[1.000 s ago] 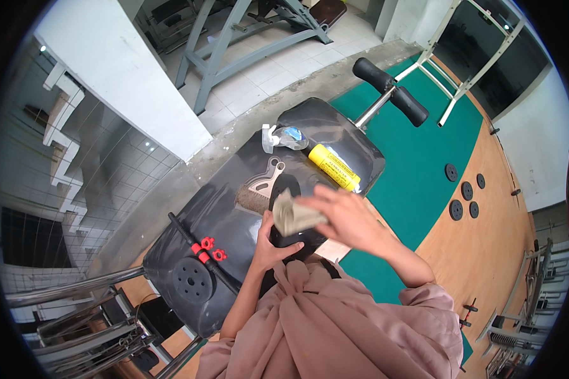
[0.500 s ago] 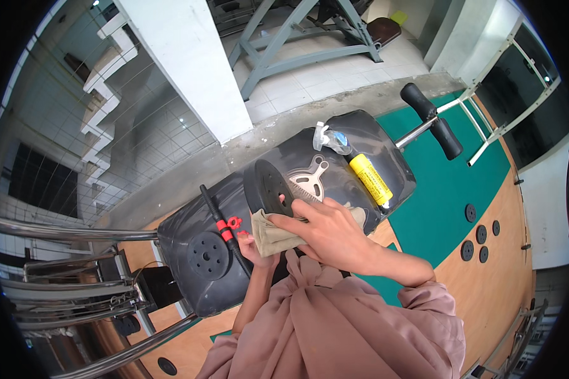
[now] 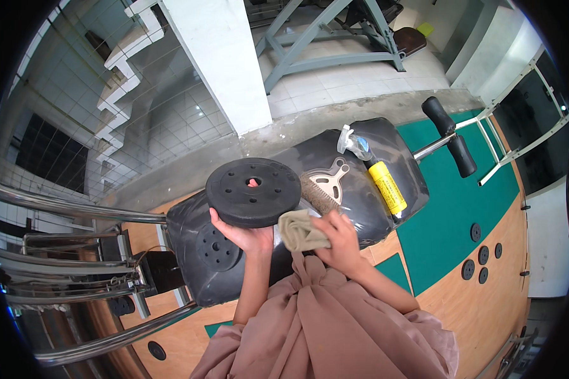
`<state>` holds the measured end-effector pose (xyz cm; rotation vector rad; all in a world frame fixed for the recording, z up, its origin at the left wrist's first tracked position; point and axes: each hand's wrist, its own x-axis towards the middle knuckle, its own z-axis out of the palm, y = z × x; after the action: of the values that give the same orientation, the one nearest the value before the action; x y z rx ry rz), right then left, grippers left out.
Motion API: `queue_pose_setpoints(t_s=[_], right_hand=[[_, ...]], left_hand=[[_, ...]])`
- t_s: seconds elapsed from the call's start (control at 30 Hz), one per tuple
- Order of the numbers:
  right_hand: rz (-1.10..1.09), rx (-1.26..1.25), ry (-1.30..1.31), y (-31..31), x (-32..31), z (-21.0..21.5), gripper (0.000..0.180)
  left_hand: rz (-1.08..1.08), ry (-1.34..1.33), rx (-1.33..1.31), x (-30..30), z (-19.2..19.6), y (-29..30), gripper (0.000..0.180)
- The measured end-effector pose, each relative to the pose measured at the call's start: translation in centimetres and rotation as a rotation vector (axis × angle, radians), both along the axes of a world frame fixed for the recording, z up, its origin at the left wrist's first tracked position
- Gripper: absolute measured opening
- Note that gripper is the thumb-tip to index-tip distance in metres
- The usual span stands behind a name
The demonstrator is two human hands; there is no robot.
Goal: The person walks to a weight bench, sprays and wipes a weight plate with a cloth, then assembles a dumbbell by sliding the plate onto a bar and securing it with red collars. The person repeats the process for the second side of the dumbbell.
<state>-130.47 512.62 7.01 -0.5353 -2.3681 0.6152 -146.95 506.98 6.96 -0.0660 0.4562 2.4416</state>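
Observation:
My left hand (image 3: 248, 239) supports a round black weight plate (image 3: 234, 199) from beneath, with a fingertip showing through its centre hole. The plate lies nearly flat above a black padded bench (image 3: 284, 151). My right hand (image 3: 342, 245) grips a folded olive-green cloth (image 3: 302, 231) just off the plate's lower right edge. Beyond the cloth a beige-handled brush (image 3: 325, 189) rests on the bench. A second black plate (image 3: 217, 249) lies on the padding, partly covered by the held plate and my left hand. The bar with red collars is hidden from view.
Toward the bench's far right lie a clear spray bottle (image 3: 359, 146) and a yellow cylindrical container (image 3: 387, 188). Several small plates (image 3: 475, 232) lie on the floor at right. Chrome rails (image 3: 82, 205) stand at left, a white pillar (image 3: 227, 69) behind the bench.
The weight plate has tipped from near upright to nearly flat, its face now upward. My right hand has drawn the cloth off the plate, and my left hand has moved under it.

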Motion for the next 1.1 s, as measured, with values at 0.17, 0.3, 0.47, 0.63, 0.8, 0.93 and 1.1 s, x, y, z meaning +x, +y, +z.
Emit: queue_pose_setpoints(t_s=[0.17,0.3,0.47,0.63,0.8,0.93,1.1], right_hand=[[-0.094,0.02,0.277,0.2,-3.3,-2.7,0.058],[-0.297,-0.142,0.446,0.9,-4.1,-3.2,0.057],[-0.137,0.066,0.34,-2.7,-6.4,0.3,0.056],[-0.044,0.209,0.279,-3.4,-8.0,1.1,0.054],[-0.069,-0.218,0.395,-2.4,-7.8,-0.8,0.05],[-0.072,-0.452,0.528,-2.1,-8.3,0.0,0.045],[-0.109,-0.84,0.658,-1.8,-8.1,-0.4,0.035]], left_hand=[[0.107,-0.035,-0.059,-0.2,0.5,-0.2,0.059],[0.032,0.005,0.18,-0.9,0.6,-1.1,0.06],[0.195,-0.073,-0.14,-1.8,0.1,-1.2,0.058],[0.303,-0.075,-0.295,-3.7,-0.8,-0.5,0.058],[0.267,-0.042,-0.23,-2.7,1.6,-0.8,0.06],[0.149,-0.042,-0.094,-3.1,1.0,-1.6,0.061],[0.146,-0.065,-0.183,-3.1,0.8,-2.4,0.069]])
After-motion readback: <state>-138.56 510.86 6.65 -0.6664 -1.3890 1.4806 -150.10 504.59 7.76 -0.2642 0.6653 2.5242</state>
